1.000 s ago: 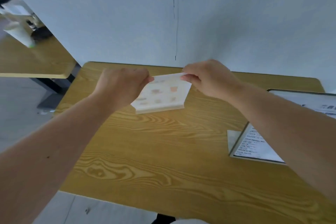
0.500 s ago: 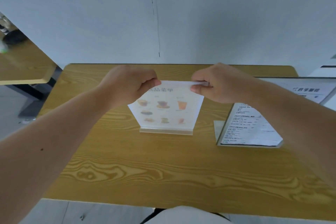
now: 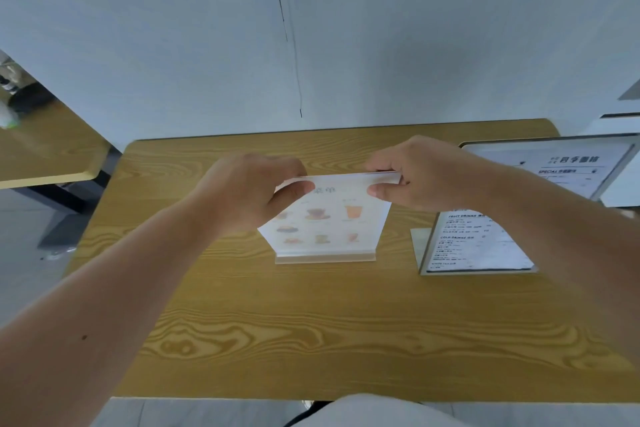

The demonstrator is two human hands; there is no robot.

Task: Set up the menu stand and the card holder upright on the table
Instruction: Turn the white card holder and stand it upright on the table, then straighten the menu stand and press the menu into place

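A clear acrylic card holder (image 3: 329, 229) with a card of drink pictures stands upright on its base in the middle of the wooden table (image 3: 311, 322). My left hand (image 3: 249, 194) pinches its top left corner. My right hand (image 3: 415, 173) pinches its top right corner. To the right, the larger menu stand (image 3: 485, 243) with a printed drinks list stands upright on its clear base, partly hidden behind my right forearm.
A white wall runs just behind the table's far edge. A second wooden table (image 3: 45, 152) stands at the left with blurred items on it. Grey floor shows at the left and below the near edge.
The card holder went from lying tilted in both hands to standing upright on its base. The view also shifted, so the table now sits more centred.
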